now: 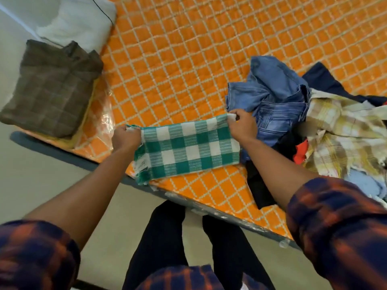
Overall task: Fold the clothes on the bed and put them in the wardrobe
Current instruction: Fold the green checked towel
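A green-and-white checked cloth (pixel 188 150) is stretched between my hands above the near edge of the bed (pixel 178 59). My left hand (pixel 125 138) grips its left top corner. My right hand (pixel 243 125) pinches its right top corner. The cloth hangs folded in a flat band, its lower edge lying on the orange quilted mattress. To the right lies a pile of unfolded clothes: blue jeans (pixel 270 97), a yellow plaid garment (pixel 343 132), dark pieces and something red (pixel 300 153).
A folded brown checked garment (pixel 50 88) lies at the bed's left corner beside a white pillow (pixel 79 19). The floor (pixel 41 185) runs along the bed's near edge, where my legs (pixel 188 237) stand.
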